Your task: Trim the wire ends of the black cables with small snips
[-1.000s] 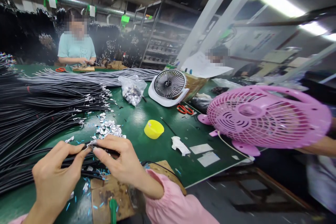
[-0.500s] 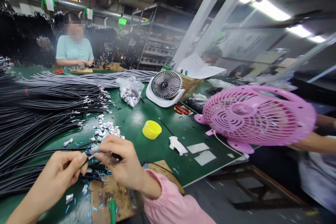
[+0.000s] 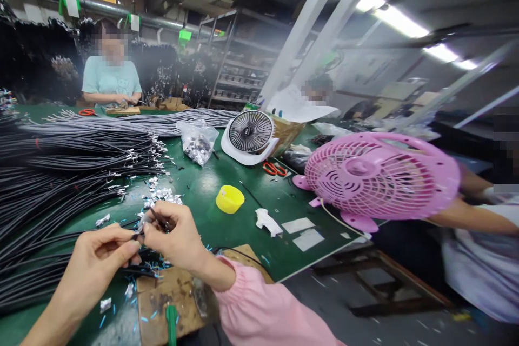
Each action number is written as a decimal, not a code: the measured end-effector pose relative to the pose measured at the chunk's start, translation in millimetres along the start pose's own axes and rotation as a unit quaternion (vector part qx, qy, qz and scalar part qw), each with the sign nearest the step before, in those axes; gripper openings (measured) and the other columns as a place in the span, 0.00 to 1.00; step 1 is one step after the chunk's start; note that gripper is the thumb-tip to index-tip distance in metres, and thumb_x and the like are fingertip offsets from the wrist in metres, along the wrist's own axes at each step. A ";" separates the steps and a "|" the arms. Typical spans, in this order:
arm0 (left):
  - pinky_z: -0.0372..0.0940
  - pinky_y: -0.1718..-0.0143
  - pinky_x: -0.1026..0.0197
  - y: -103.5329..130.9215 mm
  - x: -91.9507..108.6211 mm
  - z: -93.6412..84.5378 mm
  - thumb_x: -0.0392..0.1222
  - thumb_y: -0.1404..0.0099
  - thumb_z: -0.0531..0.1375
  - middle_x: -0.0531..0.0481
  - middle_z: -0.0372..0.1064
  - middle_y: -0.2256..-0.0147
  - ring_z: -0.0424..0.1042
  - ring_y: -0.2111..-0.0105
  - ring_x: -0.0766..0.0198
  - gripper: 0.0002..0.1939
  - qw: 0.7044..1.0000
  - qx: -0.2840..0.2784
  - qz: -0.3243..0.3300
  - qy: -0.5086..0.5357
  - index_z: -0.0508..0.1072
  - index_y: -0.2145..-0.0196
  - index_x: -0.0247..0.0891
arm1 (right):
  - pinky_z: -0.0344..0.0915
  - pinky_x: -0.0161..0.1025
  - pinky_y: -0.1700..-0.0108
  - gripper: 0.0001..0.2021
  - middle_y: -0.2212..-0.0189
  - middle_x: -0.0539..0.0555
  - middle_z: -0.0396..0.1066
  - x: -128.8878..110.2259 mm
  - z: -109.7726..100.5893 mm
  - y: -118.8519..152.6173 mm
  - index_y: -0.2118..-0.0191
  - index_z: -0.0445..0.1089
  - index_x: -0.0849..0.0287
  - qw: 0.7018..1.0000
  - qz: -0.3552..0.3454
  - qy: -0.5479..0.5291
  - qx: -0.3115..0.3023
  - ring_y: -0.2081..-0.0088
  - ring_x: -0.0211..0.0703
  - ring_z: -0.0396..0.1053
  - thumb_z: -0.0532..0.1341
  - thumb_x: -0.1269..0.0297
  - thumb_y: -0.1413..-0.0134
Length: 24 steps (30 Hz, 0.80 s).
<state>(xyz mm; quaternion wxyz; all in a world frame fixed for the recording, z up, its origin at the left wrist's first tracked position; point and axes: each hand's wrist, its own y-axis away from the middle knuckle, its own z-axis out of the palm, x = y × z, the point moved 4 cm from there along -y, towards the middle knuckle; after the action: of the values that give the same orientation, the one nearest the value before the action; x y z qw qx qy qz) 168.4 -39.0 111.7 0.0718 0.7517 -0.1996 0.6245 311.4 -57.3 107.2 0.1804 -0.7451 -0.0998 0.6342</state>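
My left hand [image 3: 99,259] is closed, thumb against fingers, on the end of a black cable [image 3: 87,232]. My right hand [image 3: 176,238] meets it at the fingertips, closed around a dark slim tool [image 3: 162,220] whose kind I cannot make out. Silvery foil [image 3: 142,223] shows at the cable end between the two hands; the fingers partly hide it. Beyond my right hand lies a pile of foil scraps [image 3: 160,190]. Under my wrists is a worn wooden board [image 3: 162,303] with a green-handled tool [image 3: 172,324] and blue scraps on it.
Black cable bundles [image 3: 81,173] cover the left of the green table [image 3: 211,227]. A yellow ring-shaped tub [image 3: 230,200], a bag of foil [image 3: 197,143], a white fan [image 3: 250,135], orange-handled scissors [image 3: 274,168] and a pink fan [image 3: 377,178] stand or lie ahead and right. Co-workers sit nearby.
My right hand has turned, so the dark tool now points up and left beside the foil. My left fingers have shifted slightly on the cable. The whole view has swung a little.
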 end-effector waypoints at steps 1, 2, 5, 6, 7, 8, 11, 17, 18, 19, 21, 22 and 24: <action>0.65 0.84 0.64 0.7 -2.1 -0.1 0.57 0.53 0.71 0.50 0.69 0.85 0.68 0.84 0.64 0.18 1.000 0.020 -0.002 0.012 0.77 0.85 0.41 | 0.55 0.28 0.80 0.07 0.83 0.42 0.58 1.2 1.4 -0.3 0.81 0.62 0.57 1.000 0.023 -0.016 0.004 0.81 0.31 0.55 0.60 0.73 0.59; 0.63 0.85 0.65 2.0 -4.5 0.1 0.56 0.53 0.71 0.52 0.68 0.86 0.66 0.86 0.65 0.18 0.999 0.040 -0.001 0.019 0.77 0.85 0.40 | 0.54 0.28 0.80 0.08 0.84 0.42 0.57 1.9 1.7 0.3 0.82 0.62 0.58 0.999 0.024 -0.017 0.015 0.82 0.31 0.54 0.60 0.72 0.59; 0.56 0.87 0.67 8.3 -13.7 0.5 0.57 0.48 0.69 0.55 0.65 0.86 0.62 0.87 0.68 0.19 0.992 0.122 0.017 -0.002 0.77 0.82 0.40 | 0.56 0.30 0.78 0.06 0.82 0.45 0.62 1.2 -1.4 7.4 0.79 0.68 0.58 0.992 -0.094 0.052 0.067 0.81 0.33 0.58 0.62 0.70 0.55; 0.55 0.87 0.67 10.8 -15.1 0.3 0.57 0.45 0.68 0.55 0.65 0.85 0.63 0.86 0.68 0.18 0.986 0.155 0.040 -0.037 0.77 0.80 0.40 | 0.58 0.31 0.77 0.04 0.81 0.46 0.64 1.2 -1.9 11.8 0.77 0.71 0.59 0.981 -0.152 0.095 0.078 0.80 0.34 0.60 0.64 0.69 0.53; 0.56 0.86 0.67 13.4 -14.8 0.2 0.56 0.41 0.66 0.55 0.66 0.84 0.63 0.85 0.68 0.18 0.977 0.185 0.073 -0.082 0.77 0.78 0.41 | 0.58 0.32 0.76 0.03 0.79 0.47 0.66 2.1 -1.7 16.7 0.74 0.73 0.59 0.965 -0.204 0.144 0.086 0.79 0.35 0.61 0.65 0.68 0.52; 0.57 0.85 0.67 15.6 -13.5 0.6 0.54 0.38 0.64 0.56 0.66 0.83 0.64 0.84 0.67 0.16 0.963 0.207 0.111 -0.131 0.77 0.77 0.41 | 0.57 0.33 0.76 0.01 0.78 0.48 0.67 4.2 -0.5 21.1 0.72 0.74 0.59 0.948 -0.239 0.192 0.085 0.78 0.35 0.61 0.65 0.68 0.52; 0.56 0.82 0.66 18.8 -6.6 2.1 0.47 0.37 0.59 0.57 0.65 0.82 0.63 0.83 0.68 0.14 0.924 0.222 0.211 -0.230 0.76 0.77 0.44 | 0.53 0.35 0.77 0.01 0.78 0.48 0.66 14.7 2.7 24.3 0.72 0.74 0.58 0.939 -0.230 0.248 0.058 0.79 0.36 0.59 0.67 0.69 0.54; 0.57 0.82 0.68 14.5 4.1 1.5 0.40 0.32 0.55 0.57 0.69 0.80 0.66 0.83 0.69 0.17 0.901 0.150 0.294 -0.284 0.76 0.77 0.44 | 0.50 0.33 0.77 0.12 0.84 0.43 0.55 29.8 -6.7 -14.4 0.81 0.65 0.57 0.993 0.081 0.027 0.080 0.80 0.33 0.52 0.64 0.61 0.53; 0.58 0.82 0.68 13.8 4.3 0.1 0.42 0.32 0.56 0.57 0.69 0.81 0.66 0.83 0.69 0.16 0.905 0.148 0.297 -0.266 0.77 0.76 0.44 | 0.49 0.34 0.78 0.13 0.85 0.42 0.52 27.6 -8.9 -21.1 0.81 0.64 0.57 0.990 0.104 0.004 0.092 0.81 0.33 0.49 0.62 0.59 0.51; 0.59 0.82 0.68 13.0 3.5 -1.4 0.44 0.32 0.58 0.57 0.69 0.80 0.66 0.83 0.69 0.15 0.914 0.143 0.291 -0.246 0.78 0.75 0.44 | 0.48 0.34 0.78 0.13 0.86 0.41 0.49 24.4 -10.3 -26.5 0.81 0.64 0.57 0.988 0.117 -0.011 0.096 0.81 0.32 0.48 0.61 0.57 0.51; 0.62 0.81 0.68 11.3 -0.1 -5.9 0.47 0.33 0.61 0.56 0.71 0.79 0.69 0.82 0.67 0.12 0.937 0.141 0.255 -0.193 0.79 0.73 0.44 | 0.48 0.34 0.78 0.16 0.87 0.41 0.48 15.9 -10.8 -31.6 0.82 0.64 0.57 0.988 0.127 -0.023 0.091 0.81 0.32 0.47 0.61 0.54 0.51; 0.64 0.80 0.68 10.5 -2.8 -8.4 0.48 0.34 0.62 0.55 0.73 0.78 0.71 0.81 0.66 0.12 0.949 0.142 0.229 -0.166 0.80 0.72 0.44 | 0.48 0.34 0.77 0.16 0.87 0.42 0.49 11.3 -9.7 -31.0 0.83 0.64 0.57 0.988 0.127 -0.023 0.079 0.81 0.32 0.48 0.62 0.54 0.52; 0.65 0.79 0.67 9.5 -8.4 -12.3 0.52 0.35 0.63 0.54 0.75 0.77 0.73 0.79 0.64 0.13 0.964 0.141 0.180 -0.133 0.82 0.71 0.43 | 0.50 0.34 0.76 0.13 0.86 0.44 0.55 2.3 -5.8 -25.4 0.82 0.66 0.58 0.993 0.108 -0.015 0.047 0.80 0.33 0.51 0.63 0.58 0.54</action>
<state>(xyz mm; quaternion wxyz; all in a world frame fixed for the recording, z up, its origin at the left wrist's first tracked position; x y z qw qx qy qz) 152.3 -41.5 104.7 -0.1755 0.7825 -0.2489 0.5431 319.5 -34.0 115.9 0.1441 -0.7327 0.0088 0.6651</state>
